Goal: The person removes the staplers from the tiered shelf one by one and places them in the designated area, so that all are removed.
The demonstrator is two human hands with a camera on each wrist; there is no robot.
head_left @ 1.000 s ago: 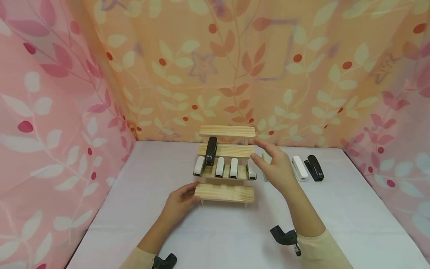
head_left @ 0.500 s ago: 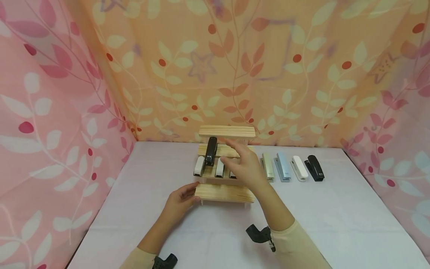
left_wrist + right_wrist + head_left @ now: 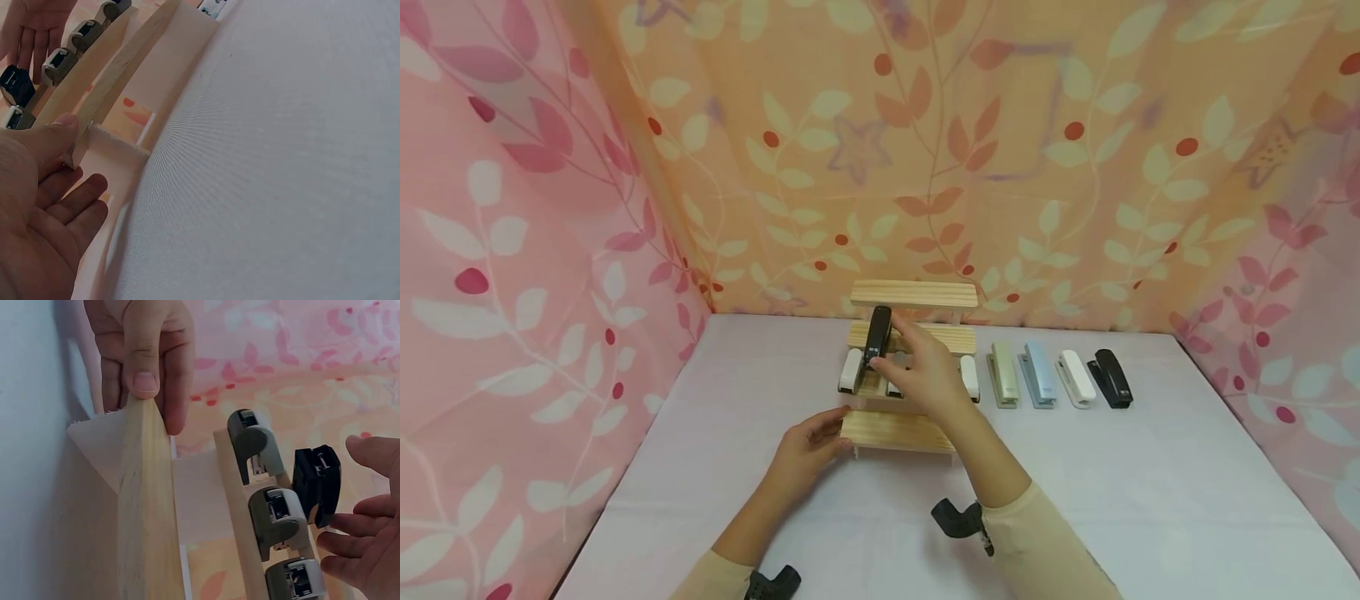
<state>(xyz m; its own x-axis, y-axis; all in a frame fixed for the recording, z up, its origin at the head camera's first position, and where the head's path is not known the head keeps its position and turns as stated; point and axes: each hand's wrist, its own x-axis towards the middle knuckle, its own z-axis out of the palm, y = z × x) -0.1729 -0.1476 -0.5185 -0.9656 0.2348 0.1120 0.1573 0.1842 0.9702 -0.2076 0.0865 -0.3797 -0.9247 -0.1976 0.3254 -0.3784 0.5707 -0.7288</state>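
Note:
A tiered wooden shelf rack (image 3: 895,429) stands mid-table. My left hand (image 3: 808,450) pinches the left end of its lowest board, thumb above and fingers below, as the left wrist view shows. A black stapler (image 3: 877,333) leans on the middle tiers, its front end down among several white-and-grey staplers (image 3: 278,515). Over the rack, my right hand (image 3: 928,375) is at the black stapler, thumb and fingers spread around it. In the right wrist view its fingers (image 3: 350,544) lie near the stapler's lower end and the thumb is apart from it. The right hand partly hides the middle white staplers.
Right of the rack, a green stapler (image 3: 1003,375), a blue stapler (image 3: 1037,375), a white stapler (image 3: 1077,379) and another black stapler (image 3: 1111,379) lie in a row on the white tabletop (image 3: 1187,500). Patterned curtains (image 3: 775,167) enclose the back and sides.
My right hand has moved left from the rack's right end to the black stapler, uncovering the green and blue staplers. The left hand has kept its hold on the lowest board.

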